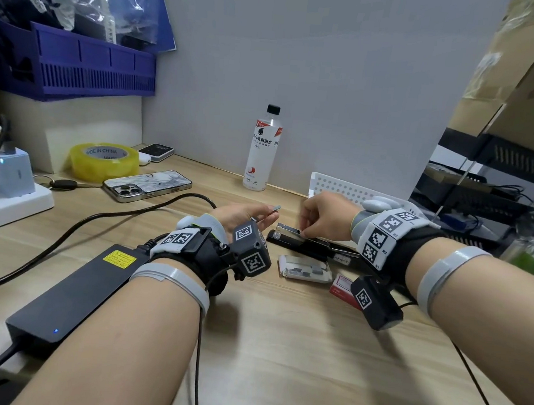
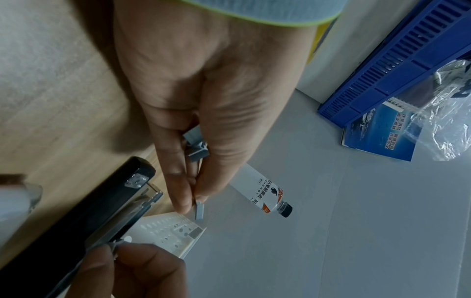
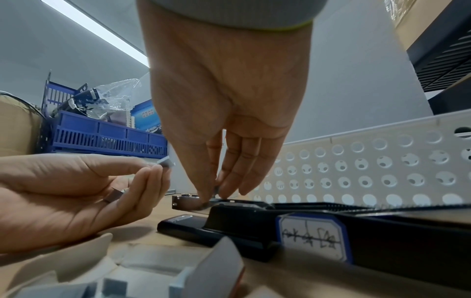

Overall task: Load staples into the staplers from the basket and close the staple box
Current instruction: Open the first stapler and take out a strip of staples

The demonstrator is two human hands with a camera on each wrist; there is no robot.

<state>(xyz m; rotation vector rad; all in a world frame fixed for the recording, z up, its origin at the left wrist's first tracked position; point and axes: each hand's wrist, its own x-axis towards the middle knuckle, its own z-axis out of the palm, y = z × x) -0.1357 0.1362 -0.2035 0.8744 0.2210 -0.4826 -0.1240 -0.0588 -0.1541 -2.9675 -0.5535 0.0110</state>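
Note:
A black stapler (image 1: 310, 245) lies open on the wooden desk, its metal magazine (image 3: 186, 202) exposed. My right hand (image 1: 303, 232) reaches down onto it, and thumb and forefinger pinch the magazine rail. Just left of the stapler's nose, my left hand (image 1: 271, 212) pinches a short grey staple strip (image 1: 276, 207) between thumb and fingers. The left wrist view shows more staple pieces (image 2: 197, 145) tucked in the palm. In front of the stapler lies the open white staple box tray (image 1: 305, 267) with several strips, and its red sleeve (image 1: 342, 286) lies to the right. The white perforated basket (image 1: 340, 185) stands behind.
A drink bottle (image 1: 261, 150) stands at the back wall. Left of my hands lie a phone (image 1: 147, 185), a yellow tape roll (image 1: 104, 160), a power strip (image 1: 7, 201), and a black power brick (image 1: 76, 292) with its cable. Blue trays (image 1: 78, 66) stand at the upper left, black racks (image 1: 501, 176) at the right.

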